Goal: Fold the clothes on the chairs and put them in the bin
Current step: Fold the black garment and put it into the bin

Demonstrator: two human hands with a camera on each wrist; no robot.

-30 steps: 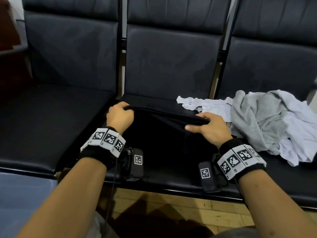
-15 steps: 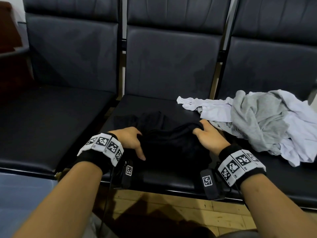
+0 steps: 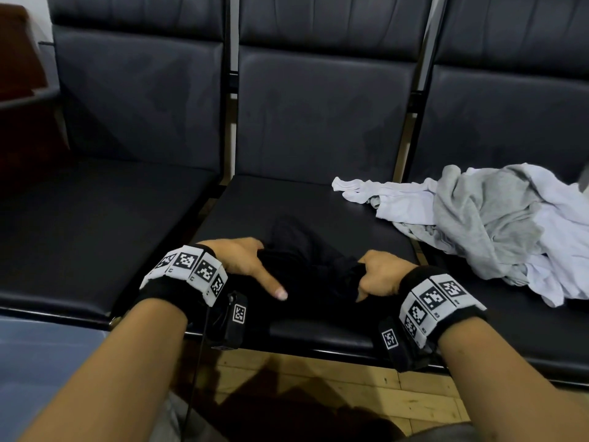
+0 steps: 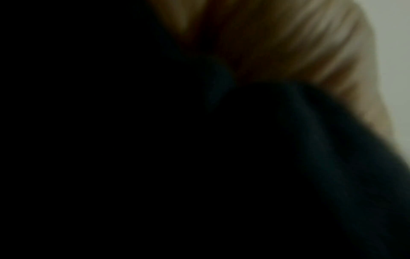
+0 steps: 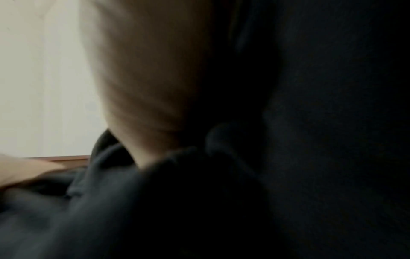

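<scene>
The left hand (image 3: pixel 242 263) and right hand (image 3: pixel 379 275) are both gripping the bunched black garment (image 3: pixel 306 266), fingers curled into it, on the middle chair (image 3: pixel 318 202).

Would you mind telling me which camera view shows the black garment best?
The head view: the black garment lies bunched on the middle seat, gripped by the left hand and right hand. Both wrist views show only blurred dark folds beside skin.
</scene>
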